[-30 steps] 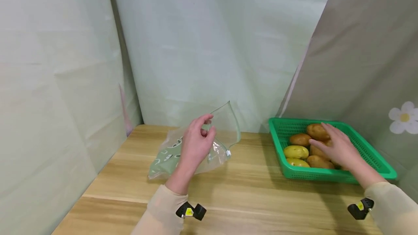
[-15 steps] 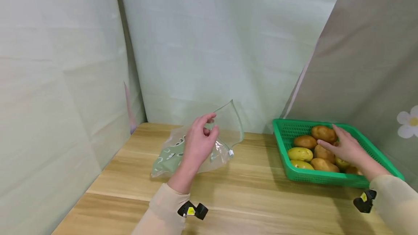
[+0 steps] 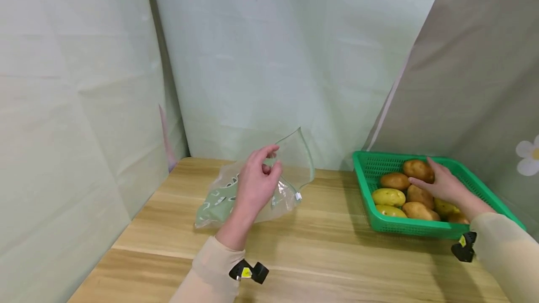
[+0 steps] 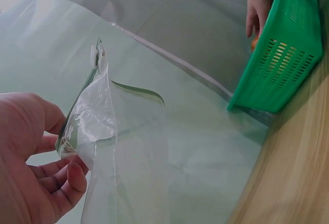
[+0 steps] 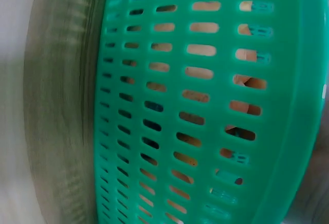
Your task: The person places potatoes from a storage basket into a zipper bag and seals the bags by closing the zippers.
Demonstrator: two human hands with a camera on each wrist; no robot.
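The left hand pinches the zip bag on the wooden surface, holding its mouth open. Further off, the right hand rests loosely on potatoes in the green basket, gripping none yet. It must next close around 1 potato.

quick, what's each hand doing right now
Left hand: pinches the open edge of the clear bag.
Right hand: fingers laid over the potatoes in the green basket; no clear grip.

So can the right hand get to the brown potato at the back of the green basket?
Probably yes: the right hand is already inside the open-topped green basket, fingers beside the brown potato, nothing covering it.
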